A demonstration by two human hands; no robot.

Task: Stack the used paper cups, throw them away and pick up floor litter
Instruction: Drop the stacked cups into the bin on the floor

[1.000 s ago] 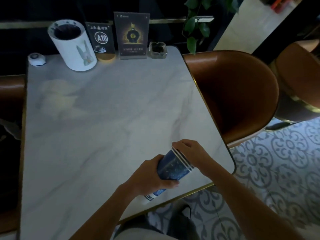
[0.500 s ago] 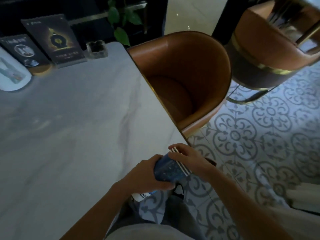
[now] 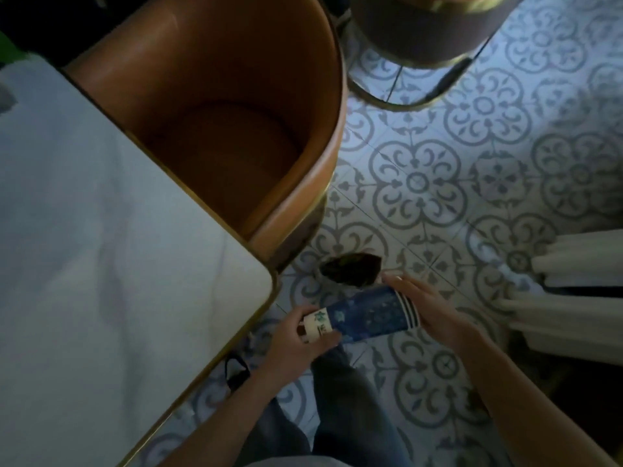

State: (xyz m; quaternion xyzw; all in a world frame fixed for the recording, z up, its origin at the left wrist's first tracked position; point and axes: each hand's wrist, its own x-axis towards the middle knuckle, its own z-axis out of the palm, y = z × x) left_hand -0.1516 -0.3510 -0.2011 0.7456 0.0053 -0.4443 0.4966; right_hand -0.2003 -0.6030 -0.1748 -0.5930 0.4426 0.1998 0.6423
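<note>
A stack of blue paper cups [image 3: 365, 313] with white rims lies sideways between both hands, above the patterned floor just right of the table corner. My left hand [image 3: 296, 335] grips the white bottom end. My right hand [image 3: 428, 306] covers the rim end with flat fingers. A dark crumpled piece of litter [image 3: 352, 269] lies on the floor tiles just beyond the cups, beside the chair base.
The marble table [image 3: 118, 247] with a gold edge fills the left. A brown tub chair [image 3: 229, 129] stands against its right side, a second chair [image 3: 421, 35] farther off. A pale ribbed object [image 3: 580, 284] sits at the right. My legs and a dark shoe [image 3: 236, 370] show below.
The view has swung right and down from the tabletop to the floor. The cup stack has moved off the table edge, and my left hand has slid to its bottom end.
</note>
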